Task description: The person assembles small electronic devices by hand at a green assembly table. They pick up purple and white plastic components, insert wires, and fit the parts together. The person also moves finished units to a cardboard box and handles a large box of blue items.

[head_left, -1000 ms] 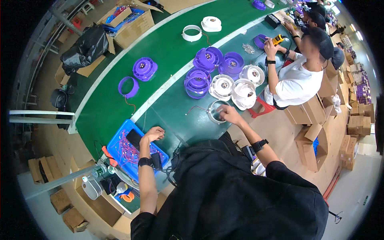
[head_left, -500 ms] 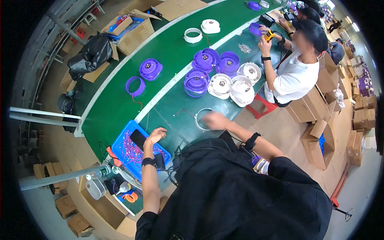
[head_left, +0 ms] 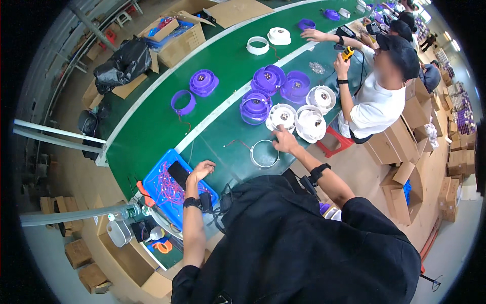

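Fingers of the right hand [head_left: 286, 142] overlap the near edge of a round white housing [head_left: 281, 115], thumb apart (whether they grip it, I cannot tell). Beside them a thin white ring [head_left: 253, 159], open-centred, red-wired, lies on the green counter [head_left: 215, 144]. The left hand [head_left: 201, 171], loosely half-curled, holds nothing visible.

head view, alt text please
A bare right hand is by a white ring and a white housing on a green table; the left hand is by a blue tray of wires. A co-worker holds a yellow tool.
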Motion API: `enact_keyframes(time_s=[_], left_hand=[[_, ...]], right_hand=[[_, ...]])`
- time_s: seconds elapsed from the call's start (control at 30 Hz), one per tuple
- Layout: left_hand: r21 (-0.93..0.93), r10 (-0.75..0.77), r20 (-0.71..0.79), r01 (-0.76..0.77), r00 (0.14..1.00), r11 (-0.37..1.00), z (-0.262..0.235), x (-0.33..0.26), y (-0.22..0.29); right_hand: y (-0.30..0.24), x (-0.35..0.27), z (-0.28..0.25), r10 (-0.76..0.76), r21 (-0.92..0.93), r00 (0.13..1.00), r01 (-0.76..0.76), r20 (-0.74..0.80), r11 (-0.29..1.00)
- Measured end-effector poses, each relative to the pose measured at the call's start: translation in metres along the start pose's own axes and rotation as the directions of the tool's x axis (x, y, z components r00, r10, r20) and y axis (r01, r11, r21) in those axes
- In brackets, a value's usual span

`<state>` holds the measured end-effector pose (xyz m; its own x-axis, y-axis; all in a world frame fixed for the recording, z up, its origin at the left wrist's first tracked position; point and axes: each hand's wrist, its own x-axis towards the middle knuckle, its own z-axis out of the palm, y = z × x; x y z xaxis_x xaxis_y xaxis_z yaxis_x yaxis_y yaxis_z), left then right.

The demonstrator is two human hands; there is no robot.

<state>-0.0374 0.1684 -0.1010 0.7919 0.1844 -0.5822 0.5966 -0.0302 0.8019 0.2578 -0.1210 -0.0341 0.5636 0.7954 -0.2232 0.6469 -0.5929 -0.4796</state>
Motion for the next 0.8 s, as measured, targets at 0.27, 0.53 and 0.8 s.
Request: enact_keyframes(time_s=[0.27, 0.53, 0.8], left_hand=[[0.018, 0.003, -0.054, -0.002, 0.999, 1.0, 0.002, -0.004, -0.005], [0.066, -0.014, -0.1, 0.021, 0.995, 0.998, 0.006, 0.0, -0.005], [0.047, 0.021, -0.135, -0.015, 0.991, 0.999, 0.009, -0.003, -0.005]], right_hand=[[-0.019, -0.045, -0.021, -0.197, 0.081, 0.939, 0.228, -0.281, 0.97], [0.108, -0.077, -0.021, 0.455, 0.249, 0.692, -0.384, -0.56, 0.889], [0.118, -0.069, -0.024, 0.595, 0.557, 0.691, -0.328, -0.41, 0.763]])
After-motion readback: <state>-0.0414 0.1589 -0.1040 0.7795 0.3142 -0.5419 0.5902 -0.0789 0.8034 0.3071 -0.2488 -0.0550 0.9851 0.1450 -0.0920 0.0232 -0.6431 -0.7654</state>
